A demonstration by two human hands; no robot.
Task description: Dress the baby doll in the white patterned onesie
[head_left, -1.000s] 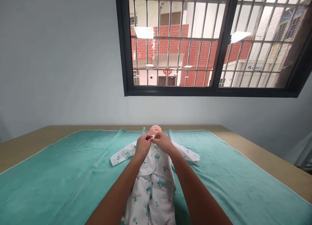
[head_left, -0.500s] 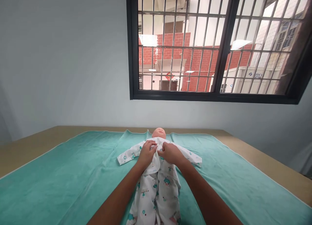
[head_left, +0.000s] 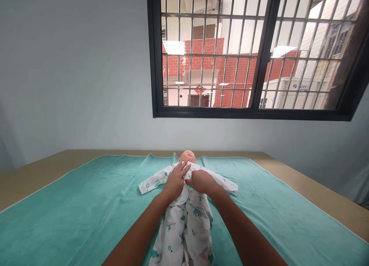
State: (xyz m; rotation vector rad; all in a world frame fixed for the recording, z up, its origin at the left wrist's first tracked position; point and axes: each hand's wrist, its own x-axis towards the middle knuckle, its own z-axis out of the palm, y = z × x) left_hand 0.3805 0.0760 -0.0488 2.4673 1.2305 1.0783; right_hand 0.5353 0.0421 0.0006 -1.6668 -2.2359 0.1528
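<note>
A baby doll (head_left: pixel 187 156) lies on its back on a teal blanket (head_left: pixel 95 204), its head toward the wall. It wears a white printed baby shirt (head_left: pixel 155 180) with the sleeves spread wide, and matching pants (head_left: pixel 174 223). My left hand (head_left: pixel 175 181) rests on the shirt's chest with its fingers stretched toward the neck. Just right of it, my right hand (head_left: pixel 201 180) is closed, its fingers pinching the shirt front near the middle opening. The exact bit of cloth in the pinch is hidden.
The blanket covers most of a light wooden table (head_left: pixel 291 170), whose bare edges show at both sides and the back. Behind it stands a pale wall (head_left: pixel 86 85) with a dark-framed barred window (head_left: pixel 201 113).
My left hand's fingers have straightened from a curled pose near the shirt opening and now lie flatter across the chest. My right hand keeps nearly the same place.
</note>
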